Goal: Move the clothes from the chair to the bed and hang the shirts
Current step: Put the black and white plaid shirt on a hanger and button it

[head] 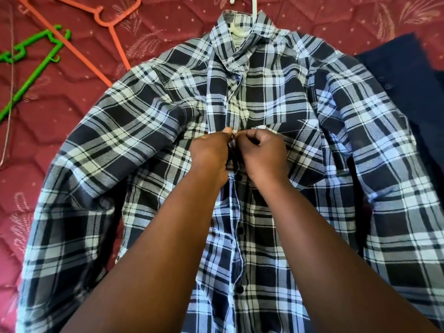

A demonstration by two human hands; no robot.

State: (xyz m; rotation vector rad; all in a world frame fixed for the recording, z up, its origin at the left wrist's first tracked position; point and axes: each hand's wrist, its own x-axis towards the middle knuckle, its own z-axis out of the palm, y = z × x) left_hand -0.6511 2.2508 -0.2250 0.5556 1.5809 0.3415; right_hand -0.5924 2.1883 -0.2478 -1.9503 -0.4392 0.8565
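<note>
A black, white and blue plaid shirt (pixel 336 145) lies face up on the bed, spread across most of the view. A white hanger (pixel 252 6) sits inside its collar, with the hook sticking out above. My left hand (pixel 210 152) and my right hand (pixel 260 152) meet at the middle of the chest. Both pinch the front placket there, fingers curled on the fabric edges. Below my hands the placket is closed and dark buttons show along it.
The bed has a maroon patterned mattress (pixel 72 97). An orange hanger (pixel 105 22) and a green hanger (pixel 31 68) lie on it at the upper left. A dark navy garment (pixel 406 75) lies at the right, partly under the plaid sleeve.
</note>
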